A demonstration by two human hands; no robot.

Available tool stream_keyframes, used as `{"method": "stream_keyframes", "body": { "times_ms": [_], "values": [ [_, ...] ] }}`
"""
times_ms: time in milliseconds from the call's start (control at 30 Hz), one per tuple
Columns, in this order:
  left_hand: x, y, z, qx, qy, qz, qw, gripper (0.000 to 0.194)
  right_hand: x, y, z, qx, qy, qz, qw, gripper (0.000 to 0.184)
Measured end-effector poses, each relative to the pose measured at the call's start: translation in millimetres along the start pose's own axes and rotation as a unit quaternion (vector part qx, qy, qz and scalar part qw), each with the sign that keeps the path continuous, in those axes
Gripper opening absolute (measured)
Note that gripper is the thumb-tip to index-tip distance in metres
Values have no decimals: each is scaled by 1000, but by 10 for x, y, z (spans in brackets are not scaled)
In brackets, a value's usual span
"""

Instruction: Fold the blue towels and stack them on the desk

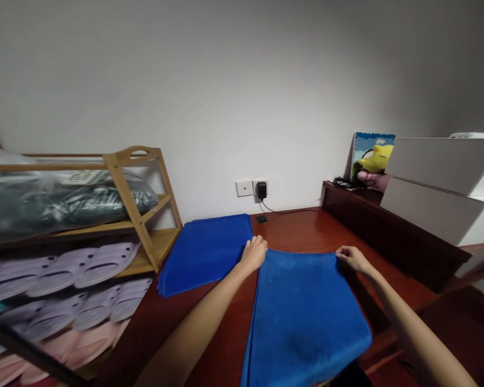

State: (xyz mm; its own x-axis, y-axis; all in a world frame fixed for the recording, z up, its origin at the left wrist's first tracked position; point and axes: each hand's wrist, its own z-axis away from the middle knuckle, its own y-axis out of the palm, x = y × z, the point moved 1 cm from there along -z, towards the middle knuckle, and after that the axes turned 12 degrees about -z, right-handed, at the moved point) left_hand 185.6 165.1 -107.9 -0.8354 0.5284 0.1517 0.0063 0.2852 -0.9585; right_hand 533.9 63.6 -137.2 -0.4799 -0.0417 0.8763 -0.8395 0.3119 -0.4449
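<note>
A blue cloth (306,306) hangs between my two hands over the near part of the reddish-brown table, its lower end sagging toward me with dark smudges on it. My left hand (256,251) is closed on its far left corner. At the far right corner, my right hand (353,258) pinches the edge between thumb and fingers. Left of my left hand, a stack of flat, darker blue folded cloths (210,252) lies on the table near the wall.
A wooden rack (135,204) at left holds plastic-wrapped goods (72,201) and rows of lilac and pink slippers (105,263). A black plug adapter (262,190) sits in the wall socket. White boxes (431,166), a picture (358,150) and a yellow plush toy (377,159) stand on the raised ledge at right.
</note>
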Motion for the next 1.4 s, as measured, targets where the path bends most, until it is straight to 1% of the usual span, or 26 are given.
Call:
{"method": "stream_keyframes", "body": {
  "times_ms": [200,367,533,667,733,800,833,867,900,933,967,1033,1100,1300,1400],
  "values": [
    [-111,153,-163,-17,11,-51,998,23,-262,15,-237,25,17,70,997,15],
    [-196,294,-373,-18,13,-93,995,29,-376,29,-428,21,32,123,992,15],
    [-252,413,-567,-49,-7,-125,991,37,-419,65,-629,6,23,181,983,16],
    [-279,421,-654,-74,-23,-137,988,43,-335,146,-693,-24,9,235,972,20],
    [-341,419,-653,-82,-14,-138,987,44,-243,264,-669,-43,-11,258,965,28],
    [-463,439,-625,-84,47,-108,990,45,-130,455,-612,-44,-45,269,961,38],
    [-540,460,-606,-79,86,-79,990,46,-71,572,-576,-28,-68,269,960,44],
    [-618,485,-589,-66,119,-44,990,47,-17,696,-538,0,-93,268,959,50],
    [-691,515,-575,-44,139,-11,989,50,30,815,-501,35,-112,267,957,56],
    [-752,546,-568,-15,144,17,989,53,66,922,-467,72,-122,268,953,61],
    [-796,576,-567,16,134,33,990,56,88,1006,-438,105,-122,271,949,65],
    [-833,622,-574,67,112,49,990,61,86,1085,-401,149,-103,281,942,71],
    [-806,644,-581,83,105,57,989,63,25,1040,-387,157,-77,292,940,74],
    [-621,669,-548,96,60,70,991,74,-300,613,-410,118,-19,317,941,77],
    [-589,689,-572,101,55,71,991,75,-395,545,-470,112,-17,323,940,77]
  ]
}}
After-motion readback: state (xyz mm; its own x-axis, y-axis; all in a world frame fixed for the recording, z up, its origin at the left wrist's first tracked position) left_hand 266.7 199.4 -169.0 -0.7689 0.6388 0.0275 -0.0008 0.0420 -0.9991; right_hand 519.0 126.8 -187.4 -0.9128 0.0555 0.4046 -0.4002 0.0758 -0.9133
